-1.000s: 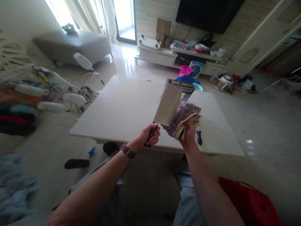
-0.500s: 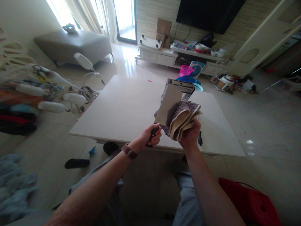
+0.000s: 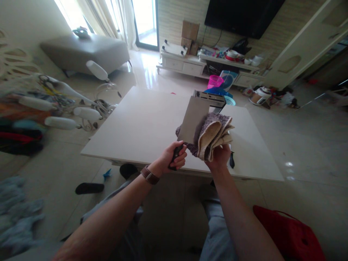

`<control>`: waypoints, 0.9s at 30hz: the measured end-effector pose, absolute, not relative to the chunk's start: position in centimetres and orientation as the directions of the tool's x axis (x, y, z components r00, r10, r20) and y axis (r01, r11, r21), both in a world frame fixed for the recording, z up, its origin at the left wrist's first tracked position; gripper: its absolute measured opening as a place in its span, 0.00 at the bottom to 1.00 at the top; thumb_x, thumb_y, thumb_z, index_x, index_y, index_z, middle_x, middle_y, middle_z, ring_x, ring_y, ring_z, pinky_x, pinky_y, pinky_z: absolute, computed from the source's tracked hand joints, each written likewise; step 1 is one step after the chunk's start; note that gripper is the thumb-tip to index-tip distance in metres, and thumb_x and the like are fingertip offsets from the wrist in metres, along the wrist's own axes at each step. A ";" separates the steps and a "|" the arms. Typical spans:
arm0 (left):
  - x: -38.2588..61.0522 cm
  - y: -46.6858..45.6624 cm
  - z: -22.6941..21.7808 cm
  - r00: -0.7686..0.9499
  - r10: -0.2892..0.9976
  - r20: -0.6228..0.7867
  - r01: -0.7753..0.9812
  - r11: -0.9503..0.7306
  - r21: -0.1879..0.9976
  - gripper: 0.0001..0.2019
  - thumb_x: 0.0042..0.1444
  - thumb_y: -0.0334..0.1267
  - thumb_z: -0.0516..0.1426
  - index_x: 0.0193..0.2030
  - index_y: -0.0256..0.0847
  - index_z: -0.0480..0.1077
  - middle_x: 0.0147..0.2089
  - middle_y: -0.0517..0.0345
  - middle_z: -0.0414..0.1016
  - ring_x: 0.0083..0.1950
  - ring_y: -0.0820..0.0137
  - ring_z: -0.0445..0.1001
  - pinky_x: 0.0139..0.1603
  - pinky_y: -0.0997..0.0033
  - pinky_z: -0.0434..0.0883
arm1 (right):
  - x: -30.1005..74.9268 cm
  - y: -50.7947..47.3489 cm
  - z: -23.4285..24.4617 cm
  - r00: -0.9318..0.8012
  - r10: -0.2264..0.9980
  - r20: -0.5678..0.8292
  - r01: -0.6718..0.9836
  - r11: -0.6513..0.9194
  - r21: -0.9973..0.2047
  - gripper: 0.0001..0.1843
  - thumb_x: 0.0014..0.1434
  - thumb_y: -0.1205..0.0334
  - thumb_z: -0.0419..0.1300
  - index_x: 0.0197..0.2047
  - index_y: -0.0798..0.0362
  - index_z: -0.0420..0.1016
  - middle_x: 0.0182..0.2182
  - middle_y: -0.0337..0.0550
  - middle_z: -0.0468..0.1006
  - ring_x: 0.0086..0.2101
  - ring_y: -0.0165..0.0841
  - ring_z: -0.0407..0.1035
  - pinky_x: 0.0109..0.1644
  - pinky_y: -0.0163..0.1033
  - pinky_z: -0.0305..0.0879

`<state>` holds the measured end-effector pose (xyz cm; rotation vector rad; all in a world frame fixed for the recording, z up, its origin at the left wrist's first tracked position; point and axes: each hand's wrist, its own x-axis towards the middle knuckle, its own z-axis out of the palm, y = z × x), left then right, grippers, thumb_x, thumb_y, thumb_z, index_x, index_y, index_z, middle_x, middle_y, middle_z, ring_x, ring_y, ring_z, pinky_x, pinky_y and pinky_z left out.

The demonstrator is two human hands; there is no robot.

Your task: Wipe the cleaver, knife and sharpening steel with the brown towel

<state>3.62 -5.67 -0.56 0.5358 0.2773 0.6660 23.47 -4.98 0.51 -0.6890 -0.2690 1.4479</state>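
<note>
My left hand (image 3: pixel 176 156), with a brown watch strap on the wrist, is closed around the black handle of a cleaver (image 3: pixel 193 117). Its broad grey blade points up and away from me above the white table. In my right hand (image 3: pixel 220 156) is a folded cloth (image 3: pixel 216 132), grey-brown and fluffy on one side, tan on the other. The cloth lies against the right part of the blade, and some of it shows behind the blade's left edge. Beyond the blade stands a metal-and-black knife block (image 3: pixel 210 97), partly hidden. A black handle (image 3: pixel 232 160) rests beside my right hand.
The white table (image 3: pixel 130 127) spans the space before me. Behind it are a pink basket (image 3: pixel 214 81) and a TV cabinet (image 3: pixel 174 64). A lamp with white shades (image 3: pixel 61 123) stands left. A red bag (image 3: pixel 288 232) sits on the floor at lower right.
My right hand and the cloth have shifted slightly along the blade, and the cloth's folds spread a little more. My left hand keeps its grip on the cleaver, almost unmoved.
</note>
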 end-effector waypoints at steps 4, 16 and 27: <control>3.8 -5.8 -1.0 0.766 0.638 -0.077 -0.478 0.647 0.594 0.21 0.64 0.50 0.54 0.24 0.41 0.61 0.13 0.70 0.55 0.09 0.79 0.47 0.12 0.78 0.59 | 22.5 -4.6 0.1 0.122 0.975 -0.184 -0.794 -0.016 -0.608 0.10 0.53 0.61 0.60 0.40 0.46 0.78 0.35 0.37 0.84 0.44 0.38 0.79 0.55 0.50 0.75; 3.8 -6.0 -0.9 0.753 0.652 -0.095 -0.455 0.619 0.640 0.20 0.64 0.51 0.53 0.25 0.41 0.60 0.13 0.70 0.55 0.10 0.79 0.47 0.12 0.78 0.58 | 21.4 -5.1 0.7 0.117 0.977 -0.176 -0.756 -0.027 -0.654 0.16 0.51 0.51 0.64 0.43 0.44 0.79 0.40 0.36 0.85 0.52 0.39 0.76 0.62 0.51 0.69; 3.7 -6.0 -0.9 0.744 0.661 -0.098 -0.462 0.615 0.639 0.20 0.64 0.51 0.53 0.25 0.41 0.61 0.13 0.70 0.55 0.10 0.79 0.47 0.12 0.79 0.58 | 21.6 -6.0 0.2 -0.012 0.982 -0.188 -0.674 -0.147 -0.724 0.21 0.46 0.52 0.71 0.43 0.49 0.78 0.39 0.43 0.86 0.51 0.45 0.78 0.56 0.56 0.75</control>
